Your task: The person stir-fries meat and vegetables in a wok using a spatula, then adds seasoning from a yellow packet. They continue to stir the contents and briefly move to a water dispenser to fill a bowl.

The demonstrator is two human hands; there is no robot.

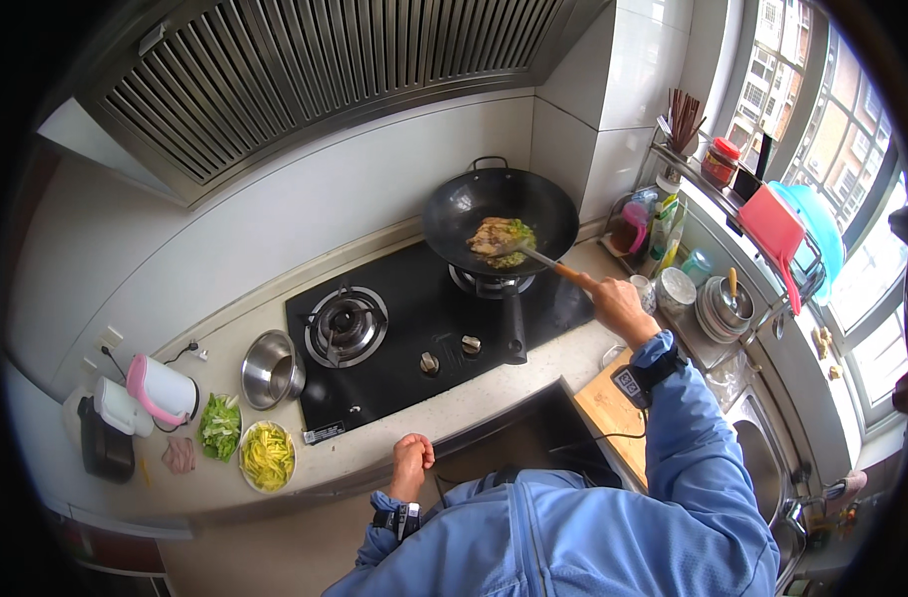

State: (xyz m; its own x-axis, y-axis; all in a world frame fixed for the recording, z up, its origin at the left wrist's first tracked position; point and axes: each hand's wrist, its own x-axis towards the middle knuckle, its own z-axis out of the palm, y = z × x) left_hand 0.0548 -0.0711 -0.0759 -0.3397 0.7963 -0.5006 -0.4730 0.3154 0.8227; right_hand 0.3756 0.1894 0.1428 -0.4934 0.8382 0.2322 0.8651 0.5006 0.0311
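My right hand (621,305) is closed round the wooden handle of a spatula (565,272). The spatula's metal end reaches into a black wok (451,210), touching the browned pieces and green bits of food (502,239) at its bottom. The wok sits over the right burner of a black gas hob (384,383), its long handle (514,323) pointing toward me. My left hand (411,463) hangs by the counter's front edge, fingers curled in with nothing seen in them. To its left stand a plate of yellow-green cut vegetable (267,457) and a heap of green leaves (220,428).
A steel bowl (273,369) stands beside the bare left burner (346,326). At right are a wooden board (613,418), stacked bowls (723,308), a sink (762,463) and a rack holding a red-lidded jar (720,162). The range hood (315,80) overhangs the hob.
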